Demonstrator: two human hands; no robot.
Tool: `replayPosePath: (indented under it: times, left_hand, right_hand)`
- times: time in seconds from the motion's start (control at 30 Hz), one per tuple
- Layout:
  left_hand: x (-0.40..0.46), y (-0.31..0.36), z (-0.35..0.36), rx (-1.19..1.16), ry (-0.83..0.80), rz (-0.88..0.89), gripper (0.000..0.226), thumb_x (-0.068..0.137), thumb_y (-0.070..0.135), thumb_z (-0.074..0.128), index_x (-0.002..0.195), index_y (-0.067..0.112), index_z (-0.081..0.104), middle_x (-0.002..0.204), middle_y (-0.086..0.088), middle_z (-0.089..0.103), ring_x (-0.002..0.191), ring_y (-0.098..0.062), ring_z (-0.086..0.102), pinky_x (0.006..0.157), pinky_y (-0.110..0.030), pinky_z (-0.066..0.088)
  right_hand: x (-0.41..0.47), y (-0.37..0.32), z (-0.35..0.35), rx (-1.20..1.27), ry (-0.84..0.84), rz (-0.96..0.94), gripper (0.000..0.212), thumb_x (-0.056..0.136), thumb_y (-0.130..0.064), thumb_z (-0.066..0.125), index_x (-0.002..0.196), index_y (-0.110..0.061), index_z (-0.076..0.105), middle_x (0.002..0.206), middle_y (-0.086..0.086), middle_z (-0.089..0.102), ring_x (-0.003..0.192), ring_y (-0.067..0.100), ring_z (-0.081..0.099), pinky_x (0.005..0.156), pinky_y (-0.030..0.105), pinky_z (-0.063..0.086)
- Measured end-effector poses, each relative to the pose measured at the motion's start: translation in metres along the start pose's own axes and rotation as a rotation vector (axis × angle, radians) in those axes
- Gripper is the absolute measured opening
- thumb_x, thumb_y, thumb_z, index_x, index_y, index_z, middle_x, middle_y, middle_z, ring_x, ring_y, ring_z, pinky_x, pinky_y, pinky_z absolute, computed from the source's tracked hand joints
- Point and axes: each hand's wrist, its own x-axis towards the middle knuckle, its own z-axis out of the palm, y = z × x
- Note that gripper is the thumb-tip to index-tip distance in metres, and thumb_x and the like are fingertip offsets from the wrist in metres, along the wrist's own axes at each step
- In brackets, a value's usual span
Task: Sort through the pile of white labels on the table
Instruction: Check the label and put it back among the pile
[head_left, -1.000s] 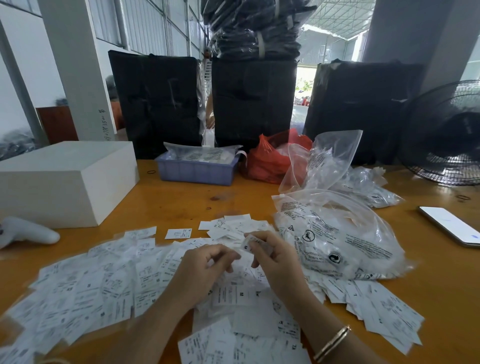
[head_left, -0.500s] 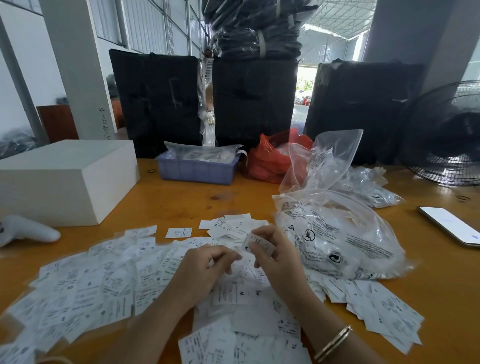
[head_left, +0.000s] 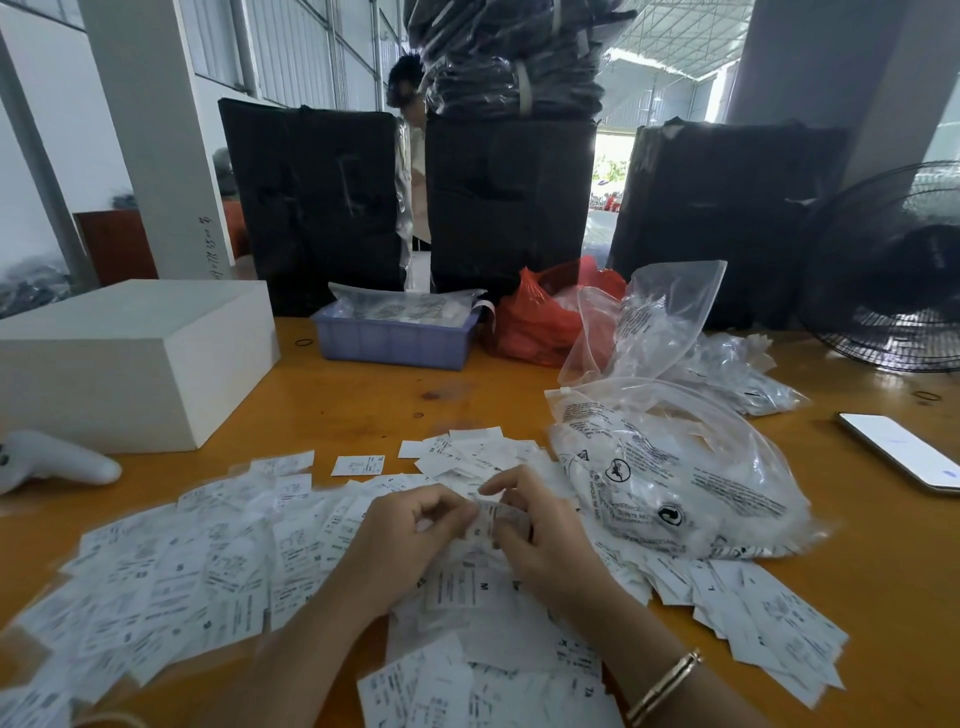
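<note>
A wide pile of white labels with black print covers the near part of the wooden table. Over the middle of the pile, my left hand and my right hand meet. Both pinch one small label in a clear sleeve between their fingertips, a little above the pile. More labels lie under my forearms and spread to the right. A gold bracelet sits on my right wrist.
A clear printed plastic bag lies right of my hands, more bags behind it. A white box, a white handheld device, a blue tray, a red bag, a phone and a fan ring the table. A person stands behind black bundles.
My right hand has drawn down and toward the left hand, so both now pinch the same label. A person has come into view behind the black bundles.
</note>
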Motion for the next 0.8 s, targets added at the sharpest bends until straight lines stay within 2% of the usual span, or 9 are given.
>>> replayPosePath:
  times: [0.17, 0.23, 0.33, 0.43, 0.6, 0.8]
  left_hand:
    - [0.002, -0.004, 0.001, -0.002, -0.021, -0.011, 0.005, 0.085, 0.034, 0.065, 0.083, 0.033, 0.069, 0.079, 0.021, 0.069, 0.078, 0.003, 0.063, 0.063, -0.01, 0.048]
    - [0.003, -0.006, 0.002, -0.006, -0.024, -0.006, 0.004, 0.084, 0.031, 0.067, 0.083, 0.033, 0.07, 0.079, 0.02, 0.07, 0.078, 0.003, 0.064, 0.063, -0.009, 0.048]
    - [0.003, -0.008, 0.001, -0.038, 0.045, 0.006, 0.007, 0.085, 0.032, 0.066, 0.079, 0.032, 0.071, 0.081, 0.018, 0.07, 0.077, -0.002, 0.064, 0.062, -0.014, 0.051]
    - [0.003, -0.008, -0.001, -0.091, 0.103, 0.049, 0.01, 0.083, 0.034, 0.064, 0.078, 0.03, 0.071, 0.077, 0.014, 0.072, 0.071, -0.006, 0.065, 0.063, -0.013, 0.05]
    - [0.004, -0.006, 0.0, -0.123, 0.082, 0.076, 0.015, 0.076, 0.042, 0.058, 0.083, 0.035, 0.069, 0.076, 0.016, 0.072, 0.075, 0.0, 0.067, 0.069, -0.007, 0.048]
    - [0.004, -0.007, 0.001, -0.09, 0.077, 0.045, 0.01, 0.078, 0.041, 0.06, 0.08, 0.035, 0.067, 0.076, 0.019, 0.071, 0.075, 0.002, 0.064, 0.067, -0.001, 0.043]
  right_hand:
    - [-0.002, 0.0, -0.001, 0.083, -0.015, 0.039, 0.029, 0.085, -0.002, 0.043, 0.091, -0.03, 0.051, 0.057, -0.006, 0.049, 0.051, 0.011, 0.041, 0.047, 0.027, 0.033]
    - [0.0, -0.001, -0.001, 0.149, -0.003, 0.073, 0.028, 0.087, -0.003, 0.047, 0.097, -0.028, 0.053, 0.056, -0.005, 0.047, 0.051, 0.014, 0.041, 0.046, 0.029, 0.034]
    - [0.003, -0.003, -0.005, 0.398, 0.057, 0.193, 0.022, 0.091, -0.005, 0.056, 0.104, -0.022, 0.058, 0.061, 0.001, 0.056, 0.052, 0.018, 0.051, 0.049, 0.029, 0.046]
    - [0.004, -0.003, -0.01, 0.493, 0.114, 0.248, 0.009, 0.089, -0.008, 0.062, 0.091, -0.014, 0.068, 0.064, -0.001, 0.064, 0.054, 0.017, 0.061, 0.051, 0.022, 0.047]
    - [0.006, -0.005, -0.013, 0.676, 0.321, 0.234, 0.015, 0.086, -0.008, 0.064, 0.083, -0.021, 0.072, 0.067, 0.001, 0.068, 0.057, 0.015, 0.063, 0.054, 0.019, 0.049]
    - [0.004, -0.009, -0.007, 0.633, 0.275, 0.162, 0.021, 0.085, -0.005, 0.066, 0.083, -0.025, 0.072, 0.065, 0.0, 0.066, 0.06, 0.015, 0.064, 0.058, 0.018, 0.05]
